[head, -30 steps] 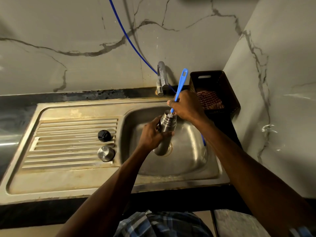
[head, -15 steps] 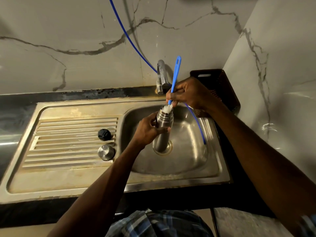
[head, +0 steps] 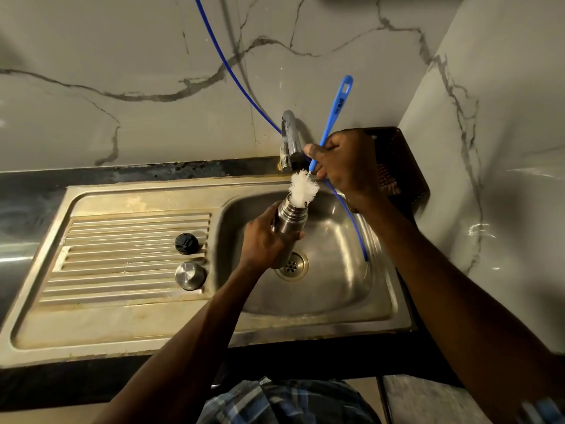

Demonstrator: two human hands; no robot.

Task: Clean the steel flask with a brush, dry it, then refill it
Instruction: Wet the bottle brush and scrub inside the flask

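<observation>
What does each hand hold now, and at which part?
The left hand holds the steel flask around its body. The right hand holds the brush low on its blue handle.

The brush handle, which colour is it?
Blue, with white bristles; the brush handle shows best in the head view.

Dark crate [head: 403, 166] stands beside the tap [head: 290, 139].

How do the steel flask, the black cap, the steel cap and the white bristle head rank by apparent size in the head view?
1. steel flask, partly hidden by the left hand
2. white bristle head
3. steel cap and black cap: too alike to rank.
</observation>
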